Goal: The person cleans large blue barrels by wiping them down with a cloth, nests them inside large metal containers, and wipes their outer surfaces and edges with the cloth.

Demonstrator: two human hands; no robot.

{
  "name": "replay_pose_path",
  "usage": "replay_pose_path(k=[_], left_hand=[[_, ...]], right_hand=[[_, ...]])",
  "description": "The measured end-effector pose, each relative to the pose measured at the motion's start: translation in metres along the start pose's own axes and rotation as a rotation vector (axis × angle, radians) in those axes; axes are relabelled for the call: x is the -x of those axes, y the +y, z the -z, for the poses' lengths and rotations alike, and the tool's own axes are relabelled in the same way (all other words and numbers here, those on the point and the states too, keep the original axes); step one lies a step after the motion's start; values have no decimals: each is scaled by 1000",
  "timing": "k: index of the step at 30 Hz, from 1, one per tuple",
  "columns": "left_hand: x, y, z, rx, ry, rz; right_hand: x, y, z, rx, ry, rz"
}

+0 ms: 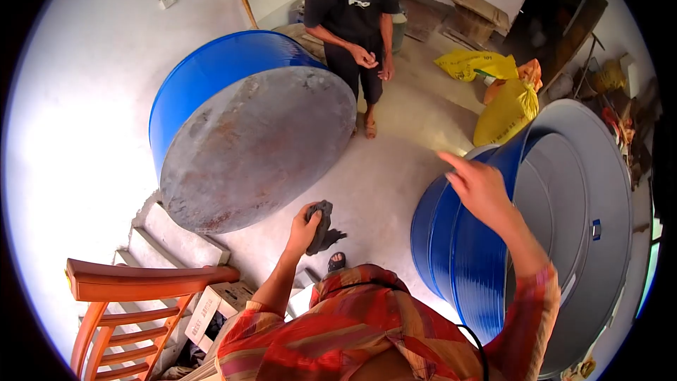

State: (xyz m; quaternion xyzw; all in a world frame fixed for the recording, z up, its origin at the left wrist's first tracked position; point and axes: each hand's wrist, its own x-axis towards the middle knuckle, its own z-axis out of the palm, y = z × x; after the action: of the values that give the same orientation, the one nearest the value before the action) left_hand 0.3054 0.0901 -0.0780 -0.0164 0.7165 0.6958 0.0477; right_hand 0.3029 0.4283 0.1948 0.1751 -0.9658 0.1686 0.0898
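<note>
My left hand (pixel 303 229) is closed around a dark cloth (pixel 321 229), whose loose end hangs down over the floor. On the right, my right hand (pixel 479 187) is raised with its index finger stretched out and the thumb apart, holding nothing. It appears in front of the rim of an open blue tub (pixel 451 240) with a grey inside. A second blue tub (pixel 201 70) lies tipped on its side at the left, its grey, stained bottom (pixel 261 148) facing me. Neither hand appears to touch a tub.
A person (pixel 352 21) in dark clothes stands beyond the tipped tub, hands together. Yellow sacks (pixel 504 113) lie at the back right. A wooden chair (pixel 148 282), concrete steps (pixel 176 236) and a cardboard box (pixel 229 298) are at the lower left.
</note>
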Motion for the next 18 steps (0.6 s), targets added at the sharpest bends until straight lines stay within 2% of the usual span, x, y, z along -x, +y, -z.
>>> replay_pose_path(k=[2,3,6,8,9,11,12,14,15,18], left_hand=[[10,10,16,-32,27,52],[17,13,23,116,25,183],[38,-22,58,159,122,206],[60,-35,84,-20,266,159],[74,-34,97,-107,340,164],[103,-61,122,-5,481,230],[117,-65,131,57,552,286],[141,-80,151,77,716,344],[148,-78,156,64,762,383],[162,-92,171,100,826,385]], right_hand=[[-72,-2,-30,18,-84,100],[-113,-4,-46,35,-137,142],[-221,-31,-117,-95,-236,128],[-260,-51,-180,-121,-394,264],[-275,-57,-209,-145,-402,279],[-294,-73,-252,34,-791,352],[-319,-78,-261,120,-571,385],[-386,-97,-269,-228,-8,267],[-395,-116,-271,-246,-19,264],[-420,-154,-262,218,-316,260]])
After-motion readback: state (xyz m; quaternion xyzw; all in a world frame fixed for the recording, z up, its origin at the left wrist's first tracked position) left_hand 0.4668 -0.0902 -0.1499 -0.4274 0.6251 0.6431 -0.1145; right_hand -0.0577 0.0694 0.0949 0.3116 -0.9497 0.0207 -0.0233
